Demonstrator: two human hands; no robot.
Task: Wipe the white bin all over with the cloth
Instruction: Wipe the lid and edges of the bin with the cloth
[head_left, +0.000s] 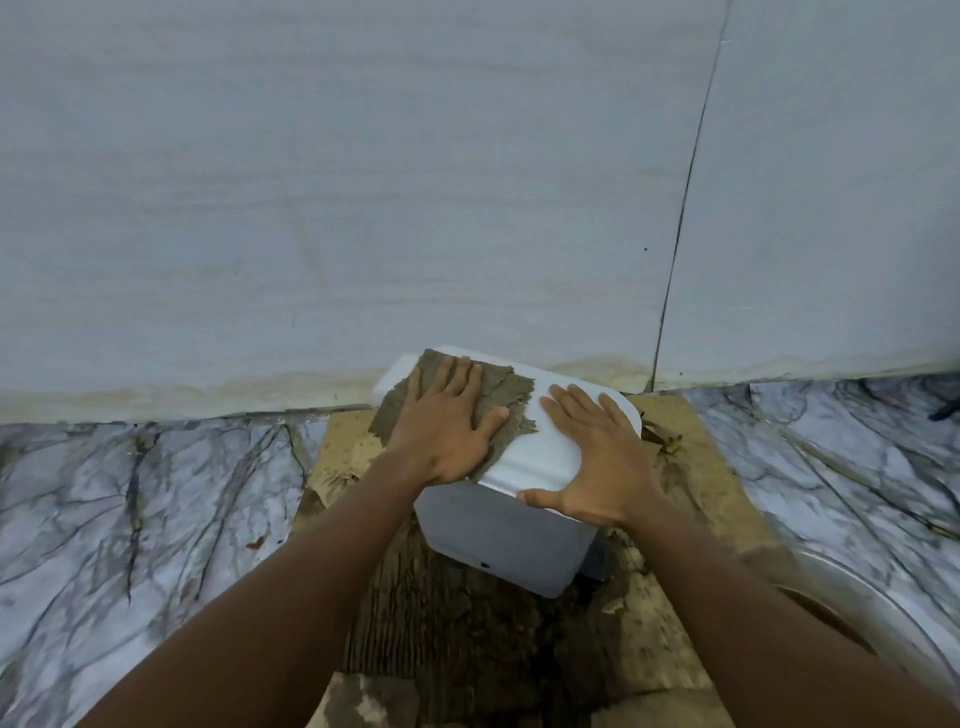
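Note:
The white bin (506, 535) stands on a brown mat near the wall, its rounded lid facing up. A grey-brown cloth (501, 400) lies spread over the left part of the lid. My left hand (447, 421) presses flat on the cloth with straight fingers. My right hand (597, 447) rests flat on the bare right part of the lid, with its thumb at the lid's front edge. The far side of the bin is hidden.
A worn brown mat (467, 639) lies under the bin on the marbled floor (145, 509). The pale wall (363, 182) rises just behind the bin. A metal basin (852, 608) with brown water sits at the lower right.

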